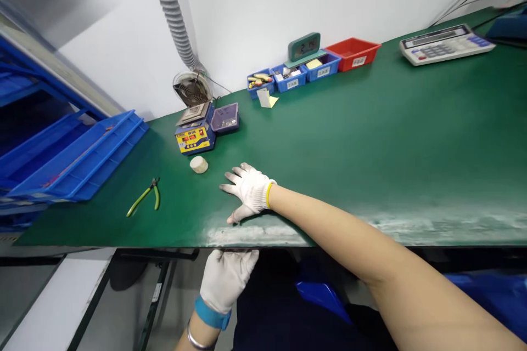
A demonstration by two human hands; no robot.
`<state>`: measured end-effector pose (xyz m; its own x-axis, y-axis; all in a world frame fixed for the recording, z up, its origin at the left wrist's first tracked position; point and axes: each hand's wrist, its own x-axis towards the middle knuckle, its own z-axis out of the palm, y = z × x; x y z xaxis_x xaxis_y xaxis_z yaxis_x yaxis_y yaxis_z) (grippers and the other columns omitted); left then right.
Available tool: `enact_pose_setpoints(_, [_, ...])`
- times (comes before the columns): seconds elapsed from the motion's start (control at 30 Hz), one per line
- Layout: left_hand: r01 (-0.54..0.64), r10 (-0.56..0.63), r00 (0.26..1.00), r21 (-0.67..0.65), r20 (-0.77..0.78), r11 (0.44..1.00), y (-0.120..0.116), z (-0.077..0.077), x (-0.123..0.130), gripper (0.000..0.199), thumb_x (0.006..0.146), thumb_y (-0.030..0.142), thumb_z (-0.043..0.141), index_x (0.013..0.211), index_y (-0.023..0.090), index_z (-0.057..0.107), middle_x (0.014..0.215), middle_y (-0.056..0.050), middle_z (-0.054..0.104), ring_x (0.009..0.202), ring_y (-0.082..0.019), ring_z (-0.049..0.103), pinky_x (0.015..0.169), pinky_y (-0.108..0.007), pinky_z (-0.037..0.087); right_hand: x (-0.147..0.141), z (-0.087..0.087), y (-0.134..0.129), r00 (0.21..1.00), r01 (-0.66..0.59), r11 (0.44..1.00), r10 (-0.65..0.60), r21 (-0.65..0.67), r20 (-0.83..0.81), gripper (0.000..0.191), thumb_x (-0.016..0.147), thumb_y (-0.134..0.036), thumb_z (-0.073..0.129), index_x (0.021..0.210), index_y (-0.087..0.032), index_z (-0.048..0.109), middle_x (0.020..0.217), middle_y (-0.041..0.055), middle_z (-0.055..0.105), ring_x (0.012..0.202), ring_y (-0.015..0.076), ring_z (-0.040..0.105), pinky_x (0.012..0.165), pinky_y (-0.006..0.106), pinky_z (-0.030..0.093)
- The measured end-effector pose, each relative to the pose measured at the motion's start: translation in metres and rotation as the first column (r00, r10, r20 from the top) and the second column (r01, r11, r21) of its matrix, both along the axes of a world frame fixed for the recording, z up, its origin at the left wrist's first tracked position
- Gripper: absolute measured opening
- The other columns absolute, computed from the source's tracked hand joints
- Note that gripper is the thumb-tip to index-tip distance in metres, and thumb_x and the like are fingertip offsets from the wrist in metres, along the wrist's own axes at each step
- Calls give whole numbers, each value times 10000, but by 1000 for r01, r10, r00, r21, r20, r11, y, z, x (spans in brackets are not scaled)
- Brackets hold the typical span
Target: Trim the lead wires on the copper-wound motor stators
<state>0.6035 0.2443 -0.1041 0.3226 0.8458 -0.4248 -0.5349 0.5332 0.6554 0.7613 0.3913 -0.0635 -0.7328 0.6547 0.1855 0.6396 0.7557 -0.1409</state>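
My right hand (249, 191), in a white knit glove with a yellow cuff edge, lies flat on the green table (329, 142) with its fingers spread and nothing held. Below the table's front edge is my left hand (229, 279), in a white glove above a blue band and a silver bracelet. Its fingertips are hidden at the edge. Up and left of my right hand sits a round whitish block (198, 164). Green-handled cutters (145, 197) lie farther left, with their handles apart.
A blue and yellow heating device (195, 137) stands beside a purple tray (225, 119). Behind are small blue bins (291, 83), a red bin (354, 55), a clock (303, 47) and a calculator (447, 45). Blue crates (86, 159) lean at the left.
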Motion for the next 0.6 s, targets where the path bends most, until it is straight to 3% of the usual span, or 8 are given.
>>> enact_pose_setpoints(0.1, [-36,37,999,66,-14,997,-1,0,2,372,907,278,357,1075,240,687,1168,-50,674,1131,-241,593,1028,-474,415,-2,-2,-16,997,-79,996,79,28,9,968,613,-803,530,1383,-221,460,1445,167,407,1321,411,338,1089,563,180])
enact_pose_setpoints(0.2, [80,-6,960,252,-279,964,2,3,4,386,880,295,363,1039,184,698,1122,-103,687,1094,-275,610,1002,-516,420,-3,2,-34,986,-165,986,165,32,22,932,636,-737,582,1390,-206,448,1447,175,401,1315,412,342,1081,567,182])
enact_pose_setpoints(0.3, [227,-2,818,319,-576,920,4,10,6,324,799,283,475,997,186,713,1107,-107,690,1187,-315,537,1058,-521,341,-4,8,-54,975,-217,976,217,0,41,901,661,-695,595,1387,-183,448,1448,187,394,1311,415,342,1070,575,186])
enact_pose_setpoints(0.37, [332,14,671,317,-742,889,3,16,8,268,691,229,586,912,194,734,1098,-118,691,1237,-363,477,1106,-531,235,-4,12,-68,972,-230,973,230,-23,39,902,655,-688,603,1379,-169,457,1446,198,390,1307,415,344,1067,573,185])
enact_pose_setpoints(0.43, [401,38,541,297,-840,867,1,21,9,249,586,175,635,812,182,738,1074,-157,690,1258,-440,421,1111,-582,122,-4,13,-80,973,-231,972,231,-33,11,908,640,-689,613,1368,-166,468,1440,200,394,1301,411,350,1070,568,177])
enact_pose_setpoints(0.5, [453,64,430,276,-901,848,-1,26,11,226,546,164,623,748,171,725,1018,-189,690,1259,-491,391,1082,-632,86,-3,12,-89,972,-234,972,233,-28,-37,906,631,-692,616,1355,-165,479,1426,195,412,1293,405,360,1075,569,163])
enact_pose_setpoints(0.57, [481,82,377,271,-922,834,0,28,12,195,566,189,599,726,179,710,971,-188,691,1249,-480,408,1069,-633,129,0,10,-93,965,-251,968,248,-22,-85,882,643,-689,609,1343,-167,486,1412,188,431,1284,390,376,1078,563,163])
enact_pose_setpoints(0.6, [483,77,389,275,-918,831,1,29,13,184,588,208,589,729,190,705,969,-176,692,1233,-453,436,1068,-613,174,3,9,-94,965,-246,969,242,-24,-104,878,651,-686,604,1343,-161,482,1411,191,432,1279,382,386,1079,555,172])
